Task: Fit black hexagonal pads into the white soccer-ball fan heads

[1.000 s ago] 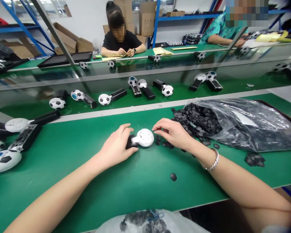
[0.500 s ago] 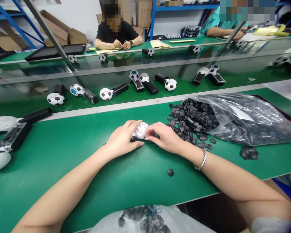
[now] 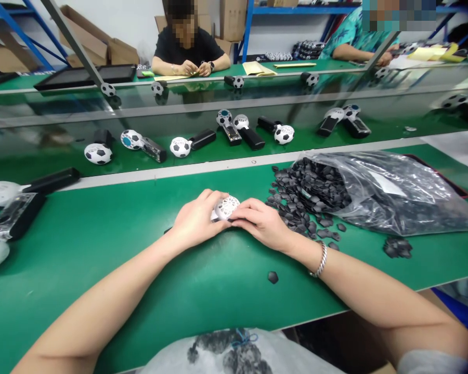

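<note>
A small hand fan with a white round grille head (image 3: 226,206) sits between both hands on the green table (image 3: 140,270). My left hand (image 3: 197,221) wraps around its dark handle side, fingers curled over it. From the right, my right hand (image 3: 260,222) presses its fingertips against the white head; any small piece under them is hidden. A pile of small black plastic pieces (image 3: 304,200) lies just right of my right hand, spilling from a clear plastic bag (image 3: 390,189). One loose black piece (image 3: 273,277) lies nearer to me.
Several football-patterned fans lie on the green conveyor belt (image 3: 237,156) behind the work strip, such as one (image 3: 180,146). More fan parts (image 3: 8,213) lie at the left edge. Another clump of black pieces (image 3: 398,247) lies at the right. Two people work across the line.
My left hand drew the fan closer and tilted its head up. My right hand left the black pieces and closed in on the white head, where both hands now meet.
</note>
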`<action>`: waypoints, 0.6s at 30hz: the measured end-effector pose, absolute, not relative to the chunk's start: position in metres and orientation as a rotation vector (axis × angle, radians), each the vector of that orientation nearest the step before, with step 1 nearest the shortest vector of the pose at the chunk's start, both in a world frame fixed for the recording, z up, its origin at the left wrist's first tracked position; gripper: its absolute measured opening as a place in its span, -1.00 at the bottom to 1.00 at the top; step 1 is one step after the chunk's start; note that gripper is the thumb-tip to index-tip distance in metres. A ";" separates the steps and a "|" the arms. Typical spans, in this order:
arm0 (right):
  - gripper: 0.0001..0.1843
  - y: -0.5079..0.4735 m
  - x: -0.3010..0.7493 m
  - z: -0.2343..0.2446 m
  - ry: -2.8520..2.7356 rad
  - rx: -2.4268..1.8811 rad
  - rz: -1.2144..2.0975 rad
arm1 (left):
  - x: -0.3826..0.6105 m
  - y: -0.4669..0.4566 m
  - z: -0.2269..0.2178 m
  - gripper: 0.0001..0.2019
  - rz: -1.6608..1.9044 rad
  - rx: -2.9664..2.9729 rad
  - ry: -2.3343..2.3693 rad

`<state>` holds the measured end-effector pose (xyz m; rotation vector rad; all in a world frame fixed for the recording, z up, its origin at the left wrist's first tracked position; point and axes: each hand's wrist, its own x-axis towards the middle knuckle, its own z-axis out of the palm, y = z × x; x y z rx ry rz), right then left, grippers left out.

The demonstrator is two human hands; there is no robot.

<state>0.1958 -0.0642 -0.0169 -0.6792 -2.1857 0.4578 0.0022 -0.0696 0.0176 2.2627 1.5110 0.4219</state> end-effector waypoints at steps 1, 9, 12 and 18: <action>-0.90 -0.065 0.196 -0.018 -2.181 -0.683 0.470 | 0.002 -0.070 0.018 -0.48 0.422 2.263 1.510; -0.85 -0.064 0.194 -0.016 -2.018 -0.841 0.692 | 0.001 -0.071 0.020 -0.50 0.418 2.227 1.479; -0.61 -0.062 0.193 -0.020 -1.923 -0.924 0.816 | 0.001 -0.070 0.021 -0.51 0.426 2.184 1.481; -0.54 -0.058 0.192 -0.026 -1.884 -0.849 1.109 | 0.005 -0.069 0.022 -0.54 0.416 2.166 1.566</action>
